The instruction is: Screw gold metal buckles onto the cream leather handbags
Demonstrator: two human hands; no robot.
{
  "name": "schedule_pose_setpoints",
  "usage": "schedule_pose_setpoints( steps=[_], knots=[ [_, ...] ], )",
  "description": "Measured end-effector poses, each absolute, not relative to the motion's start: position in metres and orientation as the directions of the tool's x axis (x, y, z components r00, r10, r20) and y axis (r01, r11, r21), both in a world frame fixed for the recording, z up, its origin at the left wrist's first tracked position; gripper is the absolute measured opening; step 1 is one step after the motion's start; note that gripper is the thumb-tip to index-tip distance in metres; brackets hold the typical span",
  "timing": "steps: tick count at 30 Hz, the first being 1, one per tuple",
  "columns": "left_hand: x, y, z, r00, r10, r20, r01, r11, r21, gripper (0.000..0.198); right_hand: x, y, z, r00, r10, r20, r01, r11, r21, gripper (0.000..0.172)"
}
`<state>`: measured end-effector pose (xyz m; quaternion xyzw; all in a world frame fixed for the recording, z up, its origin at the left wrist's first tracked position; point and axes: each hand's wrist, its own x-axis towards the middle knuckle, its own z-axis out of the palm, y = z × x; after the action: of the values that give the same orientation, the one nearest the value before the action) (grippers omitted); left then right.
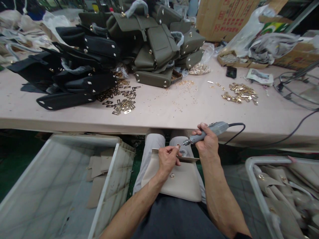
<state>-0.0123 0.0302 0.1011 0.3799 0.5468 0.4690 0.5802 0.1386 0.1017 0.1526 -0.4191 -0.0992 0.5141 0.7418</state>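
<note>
My right hand (208, 141) is closed around a grey electric screwdriver (217, 128), its bit pointing left. With fingers pinched, my left hand (168, 159) sits at the bit's tip, by the top edge of a beige handbag (183, 184). A small metal piece (178, 145) shows at those fingertips; its exact kind is too small to tell. The handbag rests on my lap, a round metal clasp (172, 176) on its front. From the screwdriver a black cord (238, 124) runs off to the right.
On the table (154, 116) lie black handbags (74, 83), olive handbags (161, 46), dark metal plates (126, 105) and gold fittings (240, 93). A white bin (117, 142) at left holds beige pieces; the right bin (254, 182) holds beige bags. A wire stand (286, 88) is at right.
</note>
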Motion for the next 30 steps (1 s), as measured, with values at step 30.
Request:
schedule_pose_setpoints(
  steps=[30],
  knots=[
    [-0.011, 0.028, 0.100, -0.027, 0.964, -0.265, -0.156, 0.258, 0.954, 0.041, 0.138, 0.100, 0.157, 0.467, 0.832, -0.299, -0.650, 0.094, -0.754, 0.036]
  ],
)
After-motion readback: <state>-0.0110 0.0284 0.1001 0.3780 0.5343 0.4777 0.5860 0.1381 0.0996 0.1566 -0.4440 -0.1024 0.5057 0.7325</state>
